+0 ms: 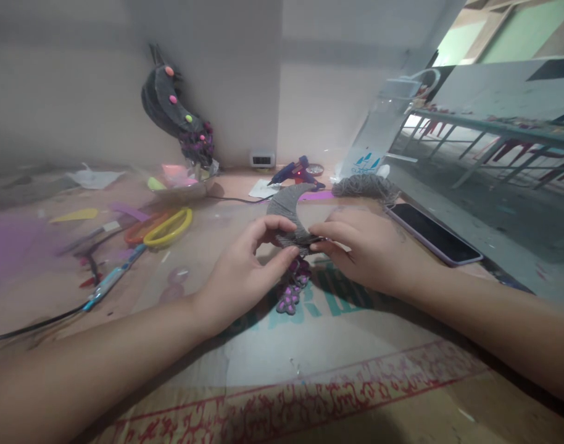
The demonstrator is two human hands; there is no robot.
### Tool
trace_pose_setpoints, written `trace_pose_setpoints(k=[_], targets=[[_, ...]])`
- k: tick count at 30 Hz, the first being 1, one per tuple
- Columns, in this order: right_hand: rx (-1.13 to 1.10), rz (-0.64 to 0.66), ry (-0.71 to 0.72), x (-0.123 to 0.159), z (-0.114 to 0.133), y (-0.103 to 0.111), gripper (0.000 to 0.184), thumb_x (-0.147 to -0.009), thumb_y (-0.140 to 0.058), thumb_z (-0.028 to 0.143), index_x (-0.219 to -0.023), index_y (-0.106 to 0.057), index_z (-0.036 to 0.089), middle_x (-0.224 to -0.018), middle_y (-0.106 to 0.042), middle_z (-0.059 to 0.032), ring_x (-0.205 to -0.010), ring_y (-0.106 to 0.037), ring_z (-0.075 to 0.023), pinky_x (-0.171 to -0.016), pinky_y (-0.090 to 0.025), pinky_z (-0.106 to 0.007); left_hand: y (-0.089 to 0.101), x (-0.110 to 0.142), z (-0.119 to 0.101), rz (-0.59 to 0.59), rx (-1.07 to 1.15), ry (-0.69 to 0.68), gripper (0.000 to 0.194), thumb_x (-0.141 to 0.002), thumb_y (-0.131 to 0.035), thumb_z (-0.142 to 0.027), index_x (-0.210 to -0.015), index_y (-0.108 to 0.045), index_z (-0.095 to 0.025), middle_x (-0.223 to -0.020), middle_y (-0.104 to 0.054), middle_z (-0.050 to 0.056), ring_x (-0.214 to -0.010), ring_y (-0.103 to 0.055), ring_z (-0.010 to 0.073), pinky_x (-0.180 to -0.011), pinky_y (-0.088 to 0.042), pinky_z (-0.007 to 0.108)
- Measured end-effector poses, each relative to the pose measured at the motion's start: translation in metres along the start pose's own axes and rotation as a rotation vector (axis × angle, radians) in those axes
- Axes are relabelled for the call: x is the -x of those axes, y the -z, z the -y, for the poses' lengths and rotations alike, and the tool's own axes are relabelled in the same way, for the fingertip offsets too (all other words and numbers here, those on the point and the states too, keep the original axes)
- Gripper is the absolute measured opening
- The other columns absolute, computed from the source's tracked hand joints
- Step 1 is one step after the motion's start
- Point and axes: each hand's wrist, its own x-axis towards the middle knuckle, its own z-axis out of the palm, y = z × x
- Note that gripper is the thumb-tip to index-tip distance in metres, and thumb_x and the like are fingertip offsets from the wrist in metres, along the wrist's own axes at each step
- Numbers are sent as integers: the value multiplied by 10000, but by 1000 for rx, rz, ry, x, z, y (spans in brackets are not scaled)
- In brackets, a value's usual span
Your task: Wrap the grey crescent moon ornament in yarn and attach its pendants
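A grey crescent (284,203) wound with yarn is held up over the middle of the table. My left hand (254,265) grips its lower left part between thumb and fingers. From the other side, my right hand (356,246) pinches near the lower end with thumb and forefinger; whether it grips the crescent or a loose strand there is too small to make out. Grey flower pieces with purple petals (289,299) hang below the crescent. A bundle of grey yarn (365,188) lies behind my right hand.
A blue glue gun (294,172) rests behind the crescent, its cord running left. Scissors with yellow handles (168,228) and a blue pen-like tool (108,283) lie left. A phone (434,233) sits right. A decorated dark crescent (164,102) stands against the wall.
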Motion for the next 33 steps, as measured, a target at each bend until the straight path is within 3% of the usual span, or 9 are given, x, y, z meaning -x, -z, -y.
trace_pose_setpoints(k=[16,33], targets=[[-85,29,-137,4,-1,-3,229,-958,-498,311,-981,-667,159,-803,-686,-68,-720,-588,-178,-671,-414,-291,2,-1,0,7,23,57,222,-896,-615,-231,-1107,-552,-211,-1098,-618,59,-930,-617,161,-686,-522,247],[-56,27,-97,4,3,-2,218,-959,-498,269,-969,-668,134,-805,-697,-63,-710,-601,-179,-648,-408,-292,1,0,0,10,-6,-21,204,-894,-618,-186,-1085,-563,-229,-1072,-606,14,-984,-580,127,-805,-510,231]])
